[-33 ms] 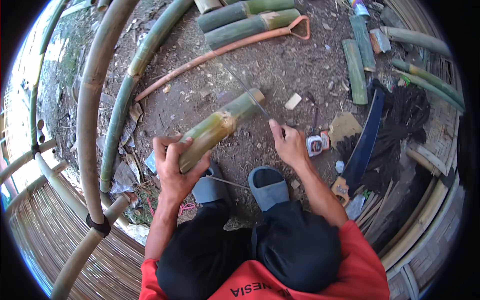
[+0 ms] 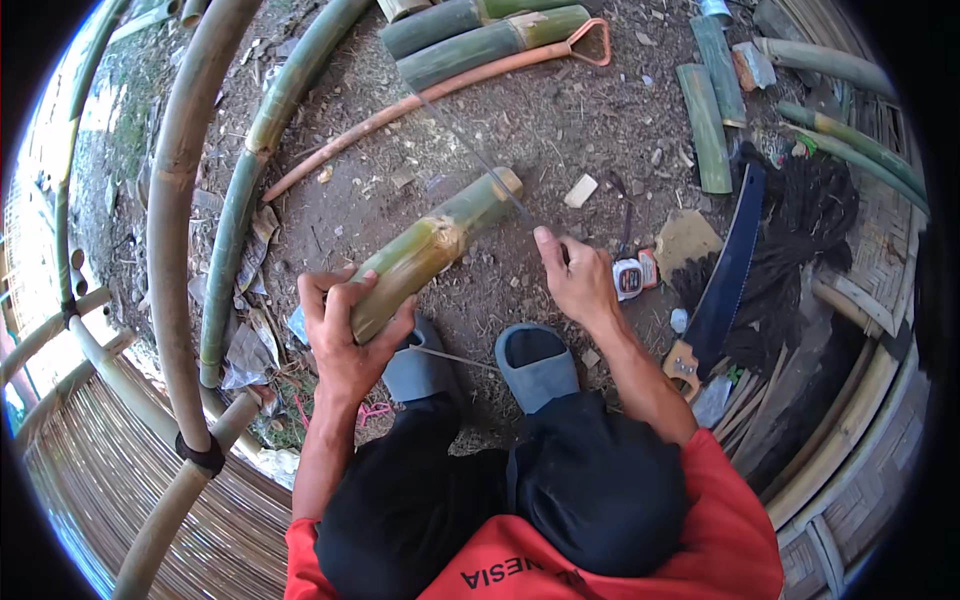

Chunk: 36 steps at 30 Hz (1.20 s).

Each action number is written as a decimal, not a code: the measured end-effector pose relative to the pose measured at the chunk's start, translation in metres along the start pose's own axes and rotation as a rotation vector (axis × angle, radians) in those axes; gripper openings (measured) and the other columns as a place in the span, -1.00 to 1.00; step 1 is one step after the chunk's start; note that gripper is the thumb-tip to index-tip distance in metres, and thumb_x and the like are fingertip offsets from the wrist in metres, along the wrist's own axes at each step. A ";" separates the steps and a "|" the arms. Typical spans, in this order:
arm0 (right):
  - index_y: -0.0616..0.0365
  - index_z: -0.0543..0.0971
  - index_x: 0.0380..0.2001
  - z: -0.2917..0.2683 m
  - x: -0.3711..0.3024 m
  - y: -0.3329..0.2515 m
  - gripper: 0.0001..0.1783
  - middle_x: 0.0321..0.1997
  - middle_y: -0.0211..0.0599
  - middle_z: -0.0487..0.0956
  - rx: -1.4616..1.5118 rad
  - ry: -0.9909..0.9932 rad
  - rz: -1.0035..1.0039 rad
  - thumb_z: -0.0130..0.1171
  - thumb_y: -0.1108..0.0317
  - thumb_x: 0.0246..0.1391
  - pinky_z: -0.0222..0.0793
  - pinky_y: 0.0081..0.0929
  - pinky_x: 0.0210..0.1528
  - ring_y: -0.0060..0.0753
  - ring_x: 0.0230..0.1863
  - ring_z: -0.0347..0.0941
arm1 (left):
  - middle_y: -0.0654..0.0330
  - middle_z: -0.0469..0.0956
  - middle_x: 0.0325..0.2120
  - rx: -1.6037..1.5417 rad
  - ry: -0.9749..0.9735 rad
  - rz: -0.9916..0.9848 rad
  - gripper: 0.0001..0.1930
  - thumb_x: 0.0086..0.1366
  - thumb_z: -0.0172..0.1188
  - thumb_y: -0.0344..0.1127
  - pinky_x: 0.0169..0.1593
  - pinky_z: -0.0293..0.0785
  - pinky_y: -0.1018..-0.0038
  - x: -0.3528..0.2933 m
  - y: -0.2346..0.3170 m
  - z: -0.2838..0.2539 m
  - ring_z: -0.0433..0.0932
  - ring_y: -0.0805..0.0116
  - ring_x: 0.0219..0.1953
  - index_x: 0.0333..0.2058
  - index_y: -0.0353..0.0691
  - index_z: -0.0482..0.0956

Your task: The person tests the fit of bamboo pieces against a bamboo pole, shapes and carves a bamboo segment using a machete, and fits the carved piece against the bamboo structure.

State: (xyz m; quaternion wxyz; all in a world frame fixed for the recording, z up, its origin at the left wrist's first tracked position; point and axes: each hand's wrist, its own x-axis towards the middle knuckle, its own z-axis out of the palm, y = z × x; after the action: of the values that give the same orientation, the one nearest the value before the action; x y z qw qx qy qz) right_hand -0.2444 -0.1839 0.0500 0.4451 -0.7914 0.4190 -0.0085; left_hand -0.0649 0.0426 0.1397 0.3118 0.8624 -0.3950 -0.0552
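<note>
My left hand is wrapped round the near end of a green and yellow bamboo piece, which slants away to the upper right with a node near its middle. A closed right hand grips the near end of a long, thin, dark metal tool. This tool runs up and leftward across the bamboo's far end. Whether it touches the bamboo I cannot tell, nor its exact kind, since it shows only as a narrow line. The handle is hidden in my right fist.
A handsaw lies right, beside dark fibre and a tape measure. Cut bamboo pieces lie at the back, along an orange-handled pole. Bamboo poles stand left. My sandals rest on the dirt below.
The whole view has shifted slightly, the ground things appearing a little higher and further left. Both hands keep their grips, and the thin tool still crosses the bamboo's far end.
</note>
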 end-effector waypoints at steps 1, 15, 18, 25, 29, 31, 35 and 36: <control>0.28 0.67 -0.36 -0.014 0.005 -0.016 -0.41 -0.48 0.18 0.65 0.044 0.065 -0.104 0.14 -0.13 0.36 0.48 0.03 -0.36 0.38 -0.35 0.63 | 0.00 0.46 -0.23 -0.001 0.010 0.011 -0.46 -0.11 0.66 -0.36 -0.10 0.53 0.19 0.002 0.000 0.004 0.54 0.06 -0.14 -0.15 -0.25 0.56; 0.33 0.61 -0.51 -0.026 0.005 -0.030 -0.34 -0.56 0.25 0.60 0.183 0.061 -0.302 0.19 -0.14 0.34 0.45 -0.01 -0.46 0.27 -0.48 0.62 | 0.00 0.43 -0.24 0.019 -0.007 -0.001 -0.47 -0.09 0.65 -0.36 -0.13 0.56 0.18 0.013 0.015 -0.001 0.55 0.04 -0.16 -0.14 -0.28 0.57; 0.34 0.61 -0.51 -0.014 0.000 0.022 -0.33 -0.56 0.22 0.61 0.205 0.145 -0.381 0.19 -0.15 0.34 0.47 -0.03 -0.47 0.25 -0.50 0.63 | 0.00 0.43 -0.24 -0.014 0.012 0.047 -0.46 -0.10 0.65 -0.35 -0.12 0.55 0.17 0.014 0.019 0.009 0.55 0.04 -0.15 -0.14 -0.28 0.57; 0.25 0.63 -0.47 -0.040 -0.004 -0.034 -0.38 -0.68 0.03 0.54 0.143 0.095 -0.323 0.17 -0.16 0.36 0.41 -0.16 -0.53 0.10 -0.57 0.63 | -0.01 0.43 -0.23 -0.007 0.026 -0.010 -0.47 -0.09 0.65 -0.36 -0.10 0.56 0.15 -0.004 0.000 0.009 0.55 0.02 -0.13 -0.15 -0.27 0.56; 0.26 0.64 -0.45 -0.018 0.000 0.019 -0.38 -0.62 0.05 0.59 0.210 0.113 -0.370 0.16 -0.16 0.36 0.44 -0.15 -0.49 0.10 -0.54 0.64 | -0.01 0.42 -0.22 -0.030 0.018 0.047 -0.47 -0.08 0.65 -0.36 -0.09 0.56 0.12 -0.002 0.008 0.015 0.55 0.02 -0.14 -0.15 -0.27 0.56; 0.29 0.66 -0.46 -0.010 0.005 0.027 -0.32 -0.52 0.18 0.64 -0.212 -0.087 0.082 0.12 -0.20 0.37 0.49 -0.04 -0.38 0.25 -0.44 0.65 | -0.03 0.43 -0.22 -0.026 0.027 0.041 -0.46 -0.09 0.65 -0.36 -0.13 0.56 0.14 -0.014 0.001 0.016 0.56 0.01 -0.15 -0.14 -0.27 0.57; 0.32 0.66 -0.45 -0.025 -0.004 -0.027 -0.28 -0.48 0.23 0.65 0.070 -0.111 -0.055 0.09 -0.22 0.37 0.51 0.01 -0.31 0.31 -0.38 0.66 | 0.00 0.39 -0.25 -0.033 0.071 0.001 -0.47 -0.10 0.66 -0.35 -0.02 0.56 0.13 -0.023 -0.012 0.017 0.53 0.03 -0.14 -0.18 -0.29 0.54; 0.32 0.66 -0.45 -0.031 -0.006 -0.022 -0.28 -0.48 0.23 0.65 0.065 -0.118 -0.044 0.09 -0.22 0.37 0.51 0.01 -0.31 0.31 -0.38 0.66 | 0.01 0.39 -0.25 -0.038 0.067 0.007 -0.47 -0.10 0.67 -0.35 -0.01 0.57 0.13 -0.023 -0.004 0.019 0.53 0.03 -0.14 -0.19 -0.29 0.54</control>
State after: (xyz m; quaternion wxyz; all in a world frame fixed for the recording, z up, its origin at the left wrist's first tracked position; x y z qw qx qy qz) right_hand -0.2463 -0.1959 0.0865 0.4943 -0.7846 0.3738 0.0148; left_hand -0.0848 0.0520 0.1189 0.3415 0.8562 -0.3862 -0.0330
